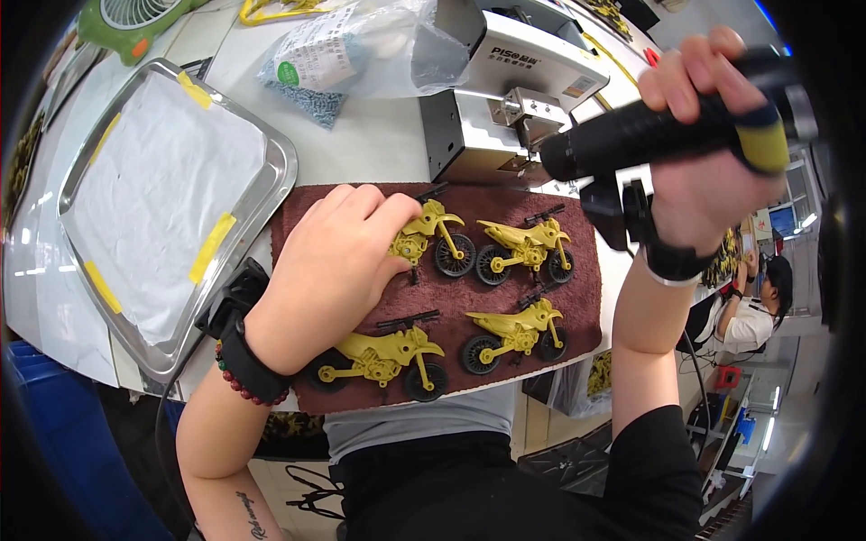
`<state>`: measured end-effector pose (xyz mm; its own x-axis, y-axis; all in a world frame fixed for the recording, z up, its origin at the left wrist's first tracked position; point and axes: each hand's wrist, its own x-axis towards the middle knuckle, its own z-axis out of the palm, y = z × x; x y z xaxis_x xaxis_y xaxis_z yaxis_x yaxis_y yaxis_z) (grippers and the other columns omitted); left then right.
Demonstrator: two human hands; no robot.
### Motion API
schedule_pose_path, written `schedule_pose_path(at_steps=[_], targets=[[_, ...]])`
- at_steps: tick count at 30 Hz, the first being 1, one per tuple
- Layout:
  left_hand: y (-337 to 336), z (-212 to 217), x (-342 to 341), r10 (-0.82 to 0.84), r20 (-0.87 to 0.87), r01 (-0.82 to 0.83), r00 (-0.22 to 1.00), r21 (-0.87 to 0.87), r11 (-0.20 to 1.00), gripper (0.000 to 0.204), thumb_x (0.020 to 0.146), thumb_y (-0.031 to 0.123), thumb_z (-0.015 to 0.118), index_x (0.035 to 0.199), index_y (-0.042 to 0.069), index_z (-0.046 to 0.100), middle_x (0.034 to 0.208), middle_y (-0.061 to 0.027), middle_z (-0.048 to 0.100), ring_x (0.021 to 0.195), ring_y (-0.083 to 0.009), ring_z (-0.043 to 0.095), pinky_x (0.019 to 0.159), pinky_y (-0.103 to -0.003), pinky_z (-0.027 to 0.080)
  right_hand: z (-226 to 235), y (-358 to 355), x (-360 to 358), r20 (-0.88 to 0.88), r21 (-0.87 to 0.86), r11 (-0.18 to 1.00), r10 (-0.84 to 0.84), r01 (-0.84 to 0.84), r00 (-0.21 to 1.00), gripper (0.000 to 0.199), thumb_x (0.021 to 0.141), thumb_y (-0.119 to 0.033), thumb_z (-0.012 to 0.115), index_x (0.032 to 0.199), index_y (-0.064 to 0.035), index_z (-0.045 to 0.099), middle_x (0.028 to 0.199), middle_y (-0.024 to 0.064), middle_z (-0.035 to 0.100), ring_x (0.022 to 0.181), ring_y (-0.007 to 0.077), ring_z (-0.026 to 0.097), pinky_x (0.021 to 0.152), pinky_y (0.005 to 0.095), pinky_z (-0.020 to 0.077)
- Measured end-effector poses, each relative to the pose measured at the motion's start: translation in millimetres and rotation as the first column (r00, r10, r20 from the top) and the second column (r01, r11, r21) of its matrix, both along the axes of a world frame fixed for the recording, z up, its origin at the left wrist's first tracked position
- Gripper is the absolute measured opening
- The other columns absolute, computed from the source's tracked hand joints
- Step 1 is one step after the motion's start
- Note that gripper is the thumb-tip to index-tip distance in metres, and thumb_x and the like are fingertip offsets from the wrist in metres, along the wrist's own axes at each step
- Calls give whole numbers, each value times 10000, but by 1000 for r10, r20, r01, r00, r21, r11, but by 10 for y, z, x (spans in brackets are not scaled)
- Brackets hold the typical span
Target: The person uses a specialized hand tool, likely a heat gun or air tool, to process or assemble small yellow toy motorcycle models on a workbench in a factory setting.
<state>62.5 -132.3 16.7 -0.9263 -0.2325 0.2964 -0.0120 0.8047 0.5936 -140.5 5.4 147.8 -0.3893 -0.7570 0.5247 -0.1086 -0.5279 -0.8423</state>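
- The upper-left toy motorcycle [431, 219] is held at its rear by the left hand [338, 243], fingers closed around it.
- Its body is yellow; the handlebar and spoked front wheel are black; the rear wheel is hidden.
- It is placed on a brown cloth [577, 316], beside three matching motorcycles [528, 242].
- A black cylindrical tool [631, 144] is gripped by the right hand [690, 191], fingers wrapped around it.

This is looking like an assembly workshop: matching yellow toy motorcycles [523, 243] are lying on a towel [573, 307] at the near edge of the worktop [383, 144], a screw feeder [532, 68] is standing behind, a power screwdriver [622, 144] is being held, and a co-worker [753, 311] is sitting beyond the right edge
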Motion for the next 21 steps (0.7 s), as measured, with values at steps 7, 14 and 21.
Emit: schedule_pose_path(at_steps=[7,14,21], targets=[[-13,-57,21,-33,-25,33,999,-15,999,449,704,72,698,1143,117,620,865,-79,526,855,-260,512,789,-366,427,-180,124,482,-4,113,980,163,-162,987,289,786,-118,612,980,-83,401,797,26,460,620,122,472,652,299,396],[-21,-59,21,-44,-20,43,999,-35,998,473,705,77,701,1169,133,627,857,-77,520,841,-260,510,788,-365,424,-339,60,660,72,133,990,38,-47,997,302,755,-107,618,972,-74,411,767,37,485,595,138,492,625,317,420],[-15,-50,22,-44,-13,43,999,-15,999,473,705,76,701,1169,136,629,858,-81,521,846,-266,511,789,-368,424,-366,51,706,-64,244,966,-66,80,996,289,757,-100,645,954,-95,433,747,27,487,570,137,490,613,313,415]])
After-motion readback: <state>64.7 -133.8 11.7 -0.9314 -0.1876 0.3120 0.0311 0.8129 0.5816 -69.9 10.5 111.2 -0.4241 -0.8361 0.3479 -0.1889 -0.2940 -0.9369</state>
